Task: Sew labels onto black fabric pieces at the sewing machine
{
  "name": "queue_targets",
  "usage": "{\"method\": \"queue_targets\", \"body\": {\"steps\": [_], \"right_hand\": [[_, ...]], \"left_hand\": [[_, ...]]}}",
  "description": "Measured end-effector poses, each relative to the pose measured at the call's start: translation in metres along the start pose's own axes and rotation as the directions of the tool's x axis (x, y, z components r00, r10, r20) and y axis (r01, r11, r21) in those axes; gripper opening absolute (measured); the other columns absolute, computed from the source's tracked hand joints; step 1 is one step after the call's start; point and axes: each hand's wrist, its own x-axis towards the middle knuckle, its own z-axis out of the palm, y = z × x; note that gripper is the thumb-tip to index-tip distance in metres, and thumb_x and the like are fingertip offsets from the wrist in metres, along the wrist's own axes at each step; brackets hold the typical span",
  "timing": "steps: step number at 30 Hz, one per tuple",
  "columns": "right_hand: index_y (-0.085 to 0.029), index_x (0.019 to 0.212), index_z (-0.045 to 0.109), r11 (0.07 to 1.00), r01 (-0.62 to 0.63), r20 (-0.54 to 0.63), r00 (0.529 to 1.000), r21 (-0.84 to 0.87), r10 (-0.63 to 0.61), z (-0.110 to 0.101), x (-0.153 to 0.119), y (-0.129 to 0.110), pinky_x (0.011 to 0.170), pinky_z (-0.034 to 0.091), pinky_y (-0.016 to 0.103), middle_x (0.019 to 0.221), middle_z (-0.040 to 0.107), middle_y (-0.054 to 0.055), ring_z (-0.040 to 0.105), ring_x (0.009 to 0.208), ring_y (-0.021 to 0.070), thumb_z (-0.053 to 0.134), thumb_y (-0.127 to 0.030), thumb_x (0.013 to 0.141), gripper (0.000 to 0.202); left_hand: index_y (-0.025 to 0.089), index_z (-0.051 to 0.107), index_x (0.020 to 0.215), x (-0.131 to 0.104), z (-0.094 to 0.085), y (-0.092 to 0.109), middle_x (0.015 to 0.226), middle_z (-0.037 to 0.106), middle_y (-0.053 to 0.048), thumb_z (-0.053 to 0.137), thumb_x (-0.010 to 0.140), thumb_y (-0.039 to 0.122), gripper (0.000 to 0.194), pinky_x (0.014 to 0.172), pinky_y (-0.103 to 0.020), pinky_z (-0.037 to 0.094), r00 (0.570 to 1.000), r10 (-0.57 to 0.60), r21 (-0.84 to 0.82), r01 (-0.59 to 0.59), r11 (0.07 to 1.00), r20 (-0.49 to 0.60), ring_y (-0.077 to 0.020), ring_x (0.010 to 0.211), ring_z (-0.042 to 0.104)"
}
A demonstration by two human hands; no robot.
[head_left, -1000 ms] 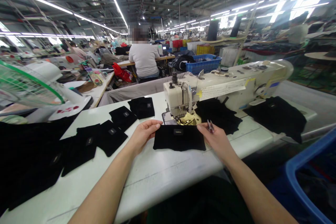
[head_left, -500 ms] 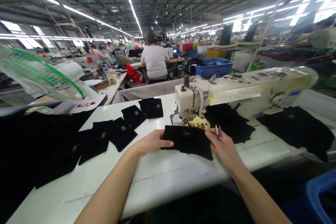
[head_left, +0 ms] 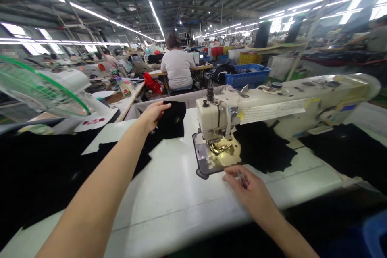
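Out at the far left of the table, my left hand pinches the edge of a black fabric piece with a small label. Other black fabric pieces lie under and beside my left forearm, partly hidden by it. In front of the sewing machine, my right hand is curled around small metal thread snips, whose tips show between the fingers. No fabric lies under the presser foot. More black fabric rests on the table behind the machine's needle area.
A green-rimmed fan stands at the left beside a dark fabric heap. Black cloth hangs over the right end of the table. Ahead, a person in a white top sits near a blue crate.
My left hand has carried the labelled black piece from before the needle to the far left, over the other pieces. My right hand has let go of it and moved slightly nearer me, keeping the snips.
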Motion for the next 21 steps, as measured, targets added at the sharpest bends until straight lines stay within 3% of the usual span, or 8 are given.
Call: {"method": "queue_targets", "body": {"steps": [5, 7, 10, 13, 15, 18, 19, 21], "right_hand": [[-0.024, 0.092, 0.074, 0.993, 0.033, -0.148, 0.988, -0.112, -0.049, -0.026, -0.01, 0.003, 0.066, 0.051, 0.032, 0.089, 0.076, 0.005, 0.067, 0.079, 0.0233, 0.059, -0.047, 0.087, 0.028], [-0.025, 0.092, 0.074, 0.975, 0.054, -0.247, 0.963, -0.215, -0.108, -0.042, -0.012, 0.005, 0.061, 0.049, 0.031, 0.083, 0.074, 0.004, 0.064, 0.071, 0.0209, 0.059, -0.047, 0.089, 0.027], [-0.024, 0.095, 0.074, 0.901, 0.126, -0.382, 0.875, -0.415, -0.298, -0.074, -0.002, 0.007, 0.065, 0.05, 0.032, 0.086, 0.072, 0.004, 0.062, 0.068, 0.0194, 0.057, -0.043, 0.092, 0.026], [-0.021, 0.103, 0.072, 0.788, 0.147, -0.412, 0.786, -0.598, -0.46, -0.1, 0.022, 0.011, 0.075, 0.052, 0.035, 0.106, 0.07, 0.009, 0.065, 0.084, 0.0226, 0.058, -0.04, 0.091, 0.026], [-0.021, 0.107, 0.072, 0.725, 0.085, -0.379, 0.808, -0.683, -0.452, -0.11, 0.039, 0.013, 0.073, 0.051, 0.036, 0.111, 0.068, 0.009, 0.066, 0.086, 0.0241, 0.061, -0.039, 0.089, 0.028], [-0.022, 0.092, 0.073, 0.693, 0.016, -0.366, 0.84, -0.72, -0.4, -0.114, 0.057, 0.014, 0.068, 0.05, 0.035, 0.1, 0.068, 0.007, 0.065, 0.077, 0.0219, 0.062, -0.034, 0.087, 0.017], [-0.022, 0.087, 0.072, 0.708, 0.02, -0.4, 0.814, -0.706, -0.422, -0.115, 0.06, 0.014, 0.069, 0.05, 0.035, 0.097, 0.067, 0.006, 0.065, 0.078, 0.0216, 0.061, -0.033, 0.087, 0.015], [-0.021, 0.085, 0.07, 0.755, 0.07, -0.513, 0.693, -0.651, -0.507, -0.117, 0.061, 0.011, 0.074, 0.05, 0.035, 0.097, 0.067, 0.008, 0.065, 0.085, 0.0226, 0.061, -0.033, 0.088, 0.015]], "left_hand": [[0.015, 0.063, 0.076, 0.056, 0.005, -0.013, 0.064, 0.064, -0.002, 0.074, 0.069, 0.011, 0.014, 0.058, -0.025, 0.049, 0.978, 0.099, 0.217, -0.058, 0.974, -0.183, -0.0199, 0.069, 0.066], [0.014, 0.062, 0.084, 0.062, 0.005, -0.021, 0.085, 0.07, -0.006, 0.074, 0.067, 0.009, 0.02, 0.076, -0.032, 0.053, 0.942, 0.204, 0.296, -0.121, 0.947, -0.266, -0.0275, 0.098, 0.066], [0.016, 0.062, 0.101, 0.06, 0.006, -0.029, 0.122, 0.065, -0.009, 0.07, 0.072, 0.009, 0.031, 0.107, -0.041, 0.041, 0.875, 0.375, 0.409, -0.235, 0.882, -0.307, -0.0318, 0.134, 0.047], [0.018, 0.062, 0.109, 0.041, 0.012, -0.033, 0.125, 0.063, -0.005, 0.068, 0.078, 0.012, 0.032, 0.117, -0.041, 0.031, 0.798, 0.578, 0.573, -0.396, 0.717, -0.172, -0.032, 0.136, 0.045], [0.018, 0.061, 0.114, 0.016, 0.018, -0.036, 0.12, 0.064, -0.004, 0.065, 0.081, 0.015, 0.034, 0.11, -0.041, 0.04, 0.736, 0.67, 0.62, -0.481, 0.62, -0.098, -0.0308, 0.127, 0.052], [0.018, 0.058, 0.122, -0.034, 0.026, -0.044, 0.119, 0.062, -0.005, 0.062, 0.085, 0.02, 0.037, 0.09, -0.039, 0.053, 0.656, 0.746, 0.569, -0.572, 0.591, -0.115, -0.0265, 0.111, 0.06], [0.018, 0.057, 0.123, -0.053, 0.028, -0.046, 0.12, 0.062, -0.005, 0.059, 0.089, 0.023, 0.035, 0.089, -0.039, 0.053, 0.627, 0.773, 0.539, -0.619, 0.571, -0.099, -0.0255, 0.109, 0.061], [0.019, 0.059, 0.118, -0.088, 0.031, -0.052, 0.115, 0.063, -0.007, 0.06, 0.089, 0.024, 0.029, 0.083, -0.039, 0.055, 0.523, 0.85, 0.511, -0.713, 0.48, -0.069, -0.0238, 0.103, 0.063]]}}
